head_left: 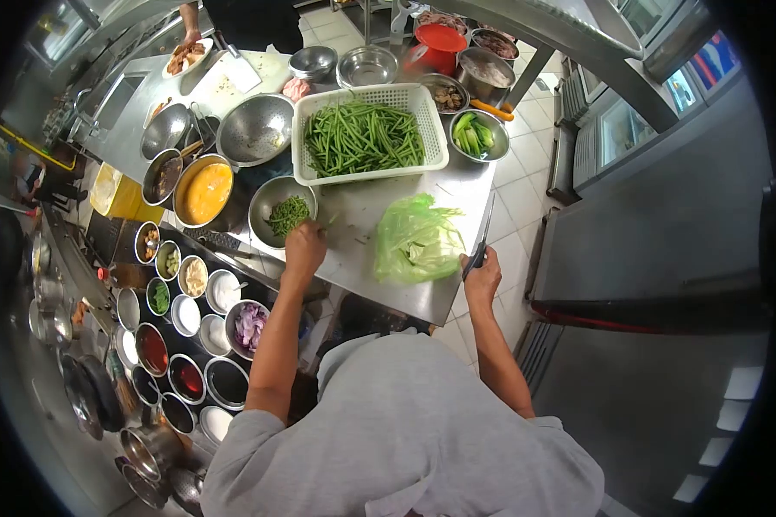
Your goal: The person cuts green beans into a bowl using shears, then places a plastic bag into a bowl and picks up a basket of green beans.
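Observation:
At the rim of a steel bowl (264, 202) of cut green pieces (288, 215) is my left hand (306, 247), its fingers closed; what they pinch, if anything, is too small to name. My right hand (483, 272) grips dark-handled scissors (478, 255), the blades pointing away from me. Between my hands, nearer the right one, a green plastic bag (416, 241) lies on the steel table (345, 263). Beyond them stands a white basket (371, 175) heaped with long green beans (362, 138).
Steel bowls, a perforated bowl (254, 129) and a pot of orange liquid (205, 191) stand left. Many seasoning containers fill the lower left. A bowl of leafy greens (473, 136) sits right of the basket. Another person's hand (191, 36) holds a plate (186, 59) at the far side.

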Demonstrator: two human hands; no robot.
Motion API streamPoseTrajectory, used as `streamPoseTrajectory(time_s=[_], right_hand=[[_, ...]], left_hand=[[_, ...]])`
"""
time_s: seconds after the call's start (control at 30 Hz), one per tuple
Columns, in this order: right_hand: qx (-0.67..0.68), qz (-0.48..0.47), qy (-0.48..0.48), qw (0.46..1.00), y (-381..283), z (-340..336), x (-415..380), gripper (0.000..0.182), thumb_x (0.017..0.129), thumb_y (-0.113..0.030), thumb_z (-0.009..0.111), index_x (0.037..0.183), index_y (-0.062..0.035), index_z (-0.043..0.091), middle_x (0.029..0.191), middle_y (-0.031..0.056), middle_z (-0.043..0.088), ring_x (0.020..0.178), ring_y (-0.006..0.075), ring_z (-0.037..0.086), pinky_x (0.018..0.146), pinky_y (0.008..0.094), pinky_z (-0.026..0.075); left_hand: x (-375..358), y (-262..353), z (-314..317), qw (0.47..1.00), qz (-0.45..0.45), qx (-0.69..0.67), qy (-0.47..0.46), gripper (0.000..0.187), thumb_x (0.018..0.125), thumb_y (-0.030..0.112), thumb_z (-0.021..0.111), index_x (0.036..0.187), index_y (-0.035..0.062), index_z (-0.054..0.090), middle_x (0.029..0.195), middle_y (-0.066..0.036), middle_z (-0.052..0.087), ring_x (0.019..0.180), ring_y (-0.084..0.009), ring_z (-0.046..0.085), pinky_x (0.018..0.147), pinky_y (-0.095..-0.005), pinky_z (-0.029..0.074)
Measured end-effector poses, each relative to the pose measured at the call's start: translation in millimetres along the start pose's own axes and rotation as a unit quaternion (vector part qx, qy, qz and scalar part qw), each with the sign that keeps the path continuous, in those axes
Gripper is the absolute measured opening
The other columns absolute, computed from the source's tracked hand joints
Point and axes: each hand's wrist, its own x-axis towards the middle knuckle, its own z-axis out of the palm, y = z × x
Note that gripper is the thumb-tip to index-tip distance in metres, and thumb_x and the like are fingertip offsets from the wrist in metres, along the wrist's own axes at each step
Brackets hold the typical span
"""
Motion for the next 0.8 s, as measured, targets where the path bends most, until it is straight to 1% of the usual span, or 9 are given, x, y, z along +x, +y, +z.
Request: streamPoseTrajectory(time_s=[0.17,0.27,0.33,0.47,0.53,0.6,0.67,0.73,0.8], right_hand=[[0.052,-0.003,0.035,0.998,4,-4,12,0.049,0.084,-0.009,0.077,0.127,0.0062,0.057,0.077,0.0098,0.070,0.061,0.0148,0.062,0.057,0.0301,0.049],[0.035,-0.022,0.061,0.997,12,-9,18,0.050,0.086,-0.009,0.077,0.129,0.0065,0.056,0.080,0.0095,0.071,0.060,0.0134,0.062,0.056,0.0286,0.049],[0.038,-0.016,0.062,0.997,19,-9,20,0.053,0.087,-0.014,0.080,0.129,0.0068,0.055,0.085,0.0102,0.072,0.061,0.0134,0.063,0.055,0.0287,0.049],[0.039,0.024,0.061,0.997,-18,-33,3,0.055,0.088,-0.018,0.081,0.130,0.0055,0.055,0.089,0.0100,0.073,0.064,0.0133,0.064,0.057,0.0278,0.049],[0.051,0.031,0.096,0.994,-51,-52,-8,0.051,0.087,-0.021,0.080,0.129,-0.0016,0.059,0.097,0.0171,0.075,0.088,0.0351,0.072,0.079,0.0401,0.055],[0.042,-0.018,0.099,0.994,-65,-66,-14,0.049,0.089,-0.014,0.077,0.131,-0.0011,0.057,0.100,0.0169,0.076,0.084,0.0333,0.073,0.075,0.0377,0.055],[0.052,-0.150,0.096,0.983,-77,-75,-21,0.052,0.087,-0.011,0.082,0.130,0.0031,0.057,0.089,0.0098,0.074,0.072,0.0145,0.067,0.065,0.0301,0.054],[0.041,-0.190,0.048,0.980,-77,-74,-27,0.051,0.087,-0.009,0.082,0.129,0.0042,0.057,0.088,0.0099,0.074,0.071,0.0134,0.067,0.062,0.0278,0.053],[0.189,-0.097,-0.199,0.957,-85,-65,-35,0.053,0.086,-0.007,0.082,0.130,0.0044,0.056,0.089,0.0112,0.074,0.071,0.0119,0.067,0.059,0.0245,0.052]], left_hand=[[-17,11,36,0.995,0.066,0.046,0.058,0.012,0.080,0.009,0.065,0.086,0.0004,0.071,0.097,-0.022,0.068,0.089,-0.0408,0.065,0.082,-0.0512,0.051],[-35,38,44,0.998,0.053,-0.021,0.040,0.013,0.076,0.006,0.064,0.086,-0.0004,0.069,0.103,-0.022,0.067,0.091,-0.0401,0.063,0.084,-0.0509,0.049],[-48,55,51,0.987,0.139,0.048,0.056,0.016,0.076,0.004,0.061,0.090,-0.0012,0.068,0.108,-0.024,0.065,0.096,-0.0404,0.062,0.085,-0.0508,0.049],[-63,70,65,0.979,0.180,0.090,0.032,0.015,0.082,0.002,0.060,0.094,-0.0026,0.068,0.125,-0.028,0.063,0.112,-0.0421,0.061,0.100,-0.0523,0.046],[-61,78,57,0.988,0.154,0.016,0.018,0.015,0.084,0.003,0.062,0.097,-0.0027,0.068,0.128,-0.028,0.062,0.115,-0.0420,0.060,0.100,-0.0514,0.046],[-61,88,42,0.991,0.124,-0.057,0.007,0.015,0.086,0.004,0.063,0.099,-0.0028,0.069,0.131,-0.028,0.060,0.118,-0.0419,0.060,0.101,-0.0504,0.047],[-61,101,19,0.968,0.059,-0.243,0.028,0.017,0.090,0.005,0.065,0.104,-0.0046,0.070,0.118,-0.023,0.069,0.107,-0.0321,0.067,0.091,-0.0420,0.052],[-57,114,-19,0.948,-0.012,-0.318,-0.027,0.019,0.091,0.006,0.066,0.107,-0.0048,0.071,0.108,-0.018,0.072,0.097,-0.0255,0.068,0.086,-0.0368,0.053],[-54,115,-43,0.914,-0.078,-0.390,-0.082,0.021,0.093,0.007,0.067,0.110,-0.0050,0.071,0.098,-0.013,0.074,0.088,-0.0188,0.068,0.081,-0.0316,0.053]])
